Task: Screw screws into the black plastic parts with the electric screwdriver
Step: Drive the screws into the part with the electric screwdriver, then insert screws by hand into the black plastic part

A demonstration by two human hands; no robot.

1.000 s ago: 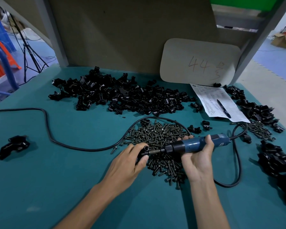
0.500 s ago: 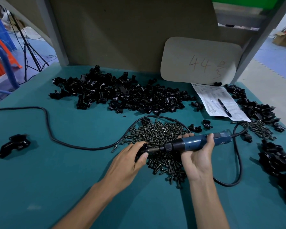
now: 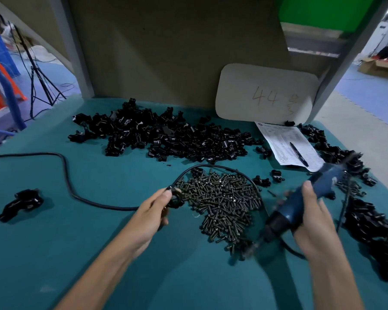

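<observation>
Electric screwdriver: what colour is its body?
Blue, with a black front end; the electric screwdriver is held in the right hand. Head view, though motion-blurred.

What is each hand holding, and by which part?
The left hand pinches a black plastic part at its edge; the right hand grips the electric screwdriver around its blue body.

Blurred screwdriver [image 3: 323,182], form [image 3: 285,142] print unreadable, cable [image 3: 67,175] cut off left

both bare forearms up from the bottom edge, left grip [image 3: 151,212] pinching a black part [image 3: 176,198] at the fingertips, right grip [image 3: 314,224] curled round the tilted, kinda blurry screwdriver [image 3: 293,209]
</observation>
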